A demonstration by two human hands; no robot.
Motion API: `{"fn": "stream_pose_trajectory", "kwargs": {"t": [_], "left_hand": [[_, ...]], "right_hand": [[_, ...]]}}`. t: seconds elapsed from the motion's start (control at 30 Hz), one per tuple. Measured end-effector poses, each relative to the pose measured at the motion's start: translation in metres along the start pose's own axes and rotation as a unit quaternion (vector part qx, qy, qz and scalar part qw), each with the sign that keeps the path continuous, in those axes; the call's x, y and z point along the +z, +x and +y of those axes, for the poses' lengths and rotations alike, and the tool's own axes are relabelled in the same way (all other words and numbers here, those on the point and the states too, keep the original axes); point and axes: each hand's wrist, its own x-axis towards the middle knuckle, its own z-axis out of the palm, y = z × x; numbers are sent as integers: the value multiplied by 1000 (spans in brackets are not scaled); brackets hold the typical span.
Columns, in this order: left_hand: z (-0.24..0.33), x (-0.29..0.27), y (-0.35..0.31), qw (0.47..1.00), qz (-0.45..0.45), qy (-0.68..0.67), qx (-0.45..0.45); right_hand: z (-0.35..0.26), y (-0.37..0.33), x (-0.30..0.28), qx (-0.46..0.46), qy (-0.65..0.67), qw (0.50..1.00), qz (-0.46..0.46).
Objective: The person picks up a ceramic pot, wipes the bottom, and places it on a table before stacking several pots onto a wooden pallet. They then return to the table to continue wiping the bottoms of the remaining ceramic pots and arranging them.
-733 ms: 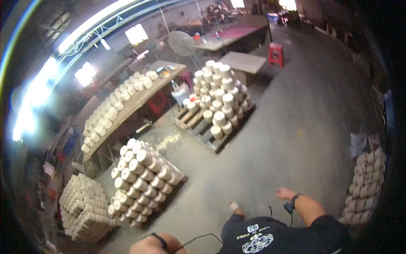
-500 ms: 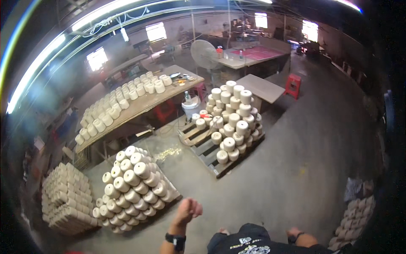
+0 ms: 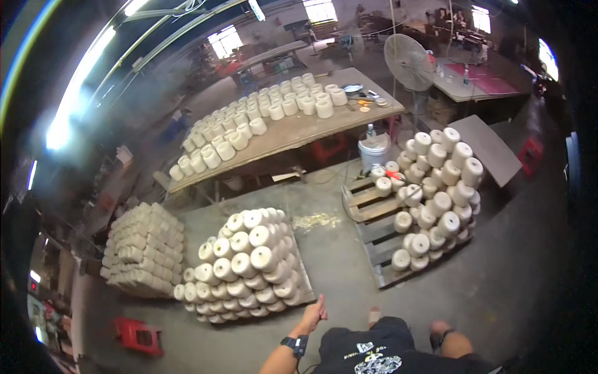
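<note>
We take the stack of cream spools as our landmark; it rises in stepped rows on a flat board. Our left hand is the nearer to it, just off the board's lower right corner as we look down, and we see no contact with the spools. The left forearm slants up and inward from the lower edge, a dark band round the wrist. The fingers look loosely curled with the thumb side uppermost, and we see nothing in them; whether the fingertips press together we cannot tell.

Our right hand is well to the right of the stack, low beside the dark shirt, with the elbow bent outward. It is small and partly blurred, so we cannot tell its grip.

Further right of the stack, and beyond our hands, a slatted pallet bears a looser heap of spools. Behind the stack is the long table with rows of pale spools. A second stack of spools stands just left of our landmark, and a red stool sits in front and to its left.
</note>
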Motion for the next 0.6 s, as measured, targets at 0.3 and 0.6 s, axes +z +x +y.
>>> {"fn": "stream_pose_trajectory", "kwargs": {"t": [0.3, 0.6], "left_hand": [[54, -41, 99, 995, 57, -33, -77], [179, -41, 244, 993, 103, 56, -4]], "right_hand": [[-116, 125, -369, -118, 389, 843, 352], [-91, 186, -272, -21, 24, 999, 28]]}}
